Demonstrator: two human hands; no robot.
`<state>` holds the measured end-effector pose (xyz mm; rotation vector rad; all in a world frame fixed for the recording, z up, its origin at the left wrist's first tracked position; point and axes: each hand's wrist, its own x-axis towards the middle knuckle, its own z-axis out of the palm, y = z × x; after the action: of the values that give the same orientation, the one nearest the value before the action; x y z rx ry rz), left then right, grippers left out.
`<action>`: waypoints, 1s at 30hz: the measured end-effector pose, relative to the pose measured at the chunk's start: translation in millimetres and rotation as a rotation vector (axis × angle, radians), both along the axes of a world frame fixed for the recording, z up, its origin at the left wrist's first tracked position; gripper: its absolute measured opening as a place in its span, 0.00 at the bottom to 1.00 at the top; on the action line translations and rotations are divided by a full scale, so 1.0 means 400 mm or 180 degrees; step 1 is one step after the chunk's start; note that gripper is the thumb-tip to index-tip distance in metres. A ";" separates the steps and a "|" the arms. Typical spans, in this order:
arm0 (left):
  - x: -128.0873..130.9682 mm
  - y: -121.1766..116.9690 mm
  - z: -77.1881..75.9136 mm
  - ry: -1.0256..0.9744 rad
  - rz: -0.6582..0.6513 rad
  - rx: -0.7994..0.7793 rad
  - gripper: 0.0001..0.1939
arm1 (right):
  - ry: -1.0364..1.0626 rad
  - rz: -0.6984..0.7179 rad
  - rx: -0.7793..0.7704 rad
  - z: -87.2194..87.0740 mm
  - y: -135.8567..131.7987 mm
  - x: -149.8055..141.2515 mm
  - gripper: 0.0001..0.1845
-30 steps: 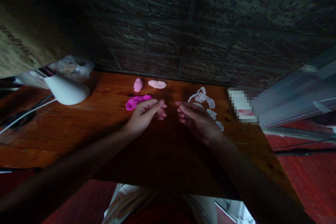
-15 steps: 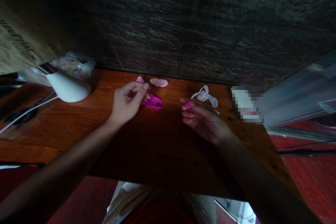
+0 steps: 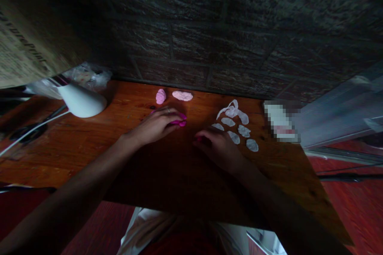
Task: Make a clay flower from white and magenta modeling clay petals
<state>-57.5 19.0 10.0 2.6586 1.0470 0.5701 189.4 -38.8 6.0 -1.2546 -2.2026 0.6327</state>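
Observation:
My left hand (image 3: 155, 123) bends low over a magenta lump of what looks like modelling clay (image 3: 181, 123), its fingers and thumb closed around part of it. The hand hides most of that lump. Between the thumb and fingers of my right hand (image 3: 217, 147) is a small magenta clay piece (image 3: 199, 138), partly in shadow. Several thin whitish petal-shaped pieces (image 3: 252, 145) lie flat beside the right hand, partly covered by it. Beyond them is a whitish crumpled strip (image 3: 231, 111). A pink lump (image 3: 160, 96) and a paler pink lump (image 3: 182, 95) rest near the wall.
A white lamp base (image 3: 83, 101) with a cable stands at left, with a clear plastic bag (image 3: 92, 75) behind it. Printed brown paper (image 3: 26, 48) hangs at upper left. A blurred-out white item (image 3: 281, 121) lies at right. The stone wall (image 3: 191, 44) bounds the wooden table (image 3: 179, 167).
My left hand has turned palm down over the magenta lump. My right hand has moved left and lower, turning over with the small piece, which uncovers the petal-shaped pieces.

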 end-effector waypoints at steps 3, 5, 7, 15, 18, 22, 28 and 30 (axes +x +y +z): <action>0.013 -0.006 -0.008 0.0081 -0.0021 0.0077 0.11 | -0.0254 -0.0040 0.0116 -0.016 -0.001 -0.003 0.10; 0.020 -0.010 -0.009 0.0088 -0.0068 0.0075 0.11 | -0.0286 -0.0067 0.0144 -0.017 0.000 -0.001 0.11; 0.027 -0.017 -0.009 0.0004 -0.0010 0.0052 0.10 | -0.0305 -0.0063 0.0136 -0.013 0.002 0.001 0.11; 0.016 -0.028 0.013 0.0240 0.0190 0.0054 0.17 | -0.0308 -0.0047 0.0063 0.008 -0.002 -0.002 0.11; -0.016 -0.008 0.025 0.0318 0.0322 -0.0091 0.17 | -0.0251 -0.0207 0.0176 0.011 -0.004 -0.003 0.10; -0.036 0.005 0.027 0.0137 0.0278 -0.0234 0.17 | -0.0256 -0.0255 0.0497 0.008 0.001 -0.015 0.12; -0.015 -0.018 0.045 -0.0413 0.0506 -0.0172 0.14 | -0.0742 0.0147 0.0786 -0.004 0.019 -0.053 0.13; -0.009 -0.025 0.059 -0.0623 0.0471 -0.0326 0.12 | -0.0824 0.0161 0.0753 -0.003 0.020 -0.059 0.13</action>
<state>-61.0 8.9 33.4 2.3953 1.1857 0.7668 165.9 -30.7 4.8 -1.2156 -2.4411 0.2270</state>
